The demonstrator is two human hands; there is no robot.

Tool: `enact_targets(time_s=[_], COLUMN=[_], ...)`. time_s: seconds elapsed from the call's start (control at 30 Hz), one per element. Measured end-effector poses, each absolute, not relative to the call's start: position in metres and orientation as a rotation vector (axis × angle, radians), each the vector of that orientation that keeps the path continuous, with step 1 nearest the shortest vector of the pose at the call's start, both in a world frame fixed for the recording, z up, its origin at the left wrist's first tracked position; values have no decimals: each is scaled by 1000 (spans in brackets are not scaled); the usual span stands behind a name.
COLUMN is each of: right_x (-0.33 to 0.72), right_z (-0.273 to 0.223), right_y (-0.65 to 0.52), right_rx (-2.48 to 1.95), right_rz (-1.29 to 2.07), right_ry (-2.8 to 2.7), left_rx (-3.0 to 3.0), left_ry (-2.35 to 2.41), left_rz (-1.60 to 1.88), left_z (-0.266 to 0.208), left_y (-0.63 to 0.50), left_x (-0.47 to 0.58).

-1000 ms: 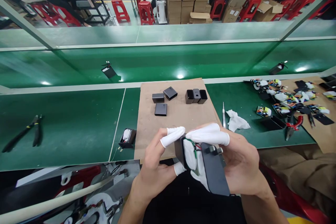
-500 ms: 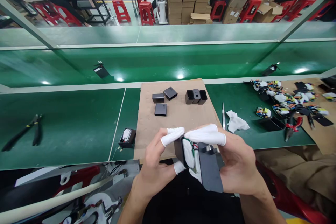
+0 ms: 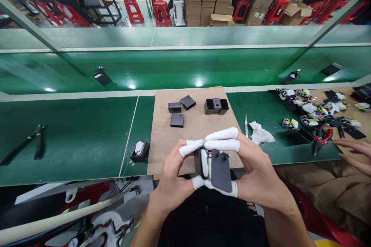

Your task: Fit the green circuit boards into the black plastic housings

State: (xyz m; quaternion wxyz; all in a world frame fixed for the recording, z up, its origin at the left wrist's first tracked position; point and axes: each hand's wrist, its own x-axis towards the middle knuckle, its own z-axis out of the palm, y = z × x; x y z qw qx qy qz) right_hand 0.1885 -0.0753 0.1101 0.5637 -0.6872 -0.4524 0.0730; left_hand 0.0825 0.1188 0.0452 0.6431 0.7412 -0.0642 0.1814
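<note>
My left hand (image 3: 175, 170) grips the black casing (image 3: 198, 163) of a power adapter between white-covered fingertips and thumb. My right hand (image 3: 249, 166), with similar finger covers, holds the adapter's dark end plate (image 3: 222, 173), whose metal prongs face up and away. Between casing and plate, the white-wrapped insides (image 3: 205, 163) show, with green and red wires at the top. The adapter is partly apart, held over the near edge of a cardboard sheet (image 3: 191, 139). To the left stands another open adapter (image 3: 140, 151) with white insides.
Dark casings (image 3: 177, 120) lie on the cardboard, with several more behind. Cutters (image 3: 37, 142) lie left; a crumpled white cloth (image 3: 261, 132), a slim tool (image 3: 246, 124), red-handled pliers (image 3: 321, 139) and circuit assemblies (image 3: 313, 110) lie right. A co-worker's hand (image 3: 355, 152) is at far right. Adapters (image 3: 102, 77) sit on the green belt.
My right hand has brought the end plate left, closer to the casing, narrowing the gap. A co-worker's hand and another dark adapter on the belt have appeared at right. Belt adapters have shifted left.
</note>
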Motion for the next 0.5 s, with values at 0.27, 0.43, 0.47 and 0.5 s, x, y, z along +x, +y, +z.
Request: enact_targets(time_s=[0.27, 0.43, 0.47, 0.5], right_x=[189, 185, 185, 184], right_z=[100, 86, 82, 79], right_y=[-69, -75, -77, -79], right_rx=[-1656, -1634, -1635, -1638], right_rz=[250, 269, 277, 283], right_ry=[-1028, -878, -850, -831], left_rx=[1579, 1572, 1568, 1568], left_ry=[-45, 13, 9, -2], left_rz=[385, 371, 374, 370], left_z=[35, 25, 26, 27], left_y=[106, 103, 103, 103], left_x=[85, 82, 82, 82])
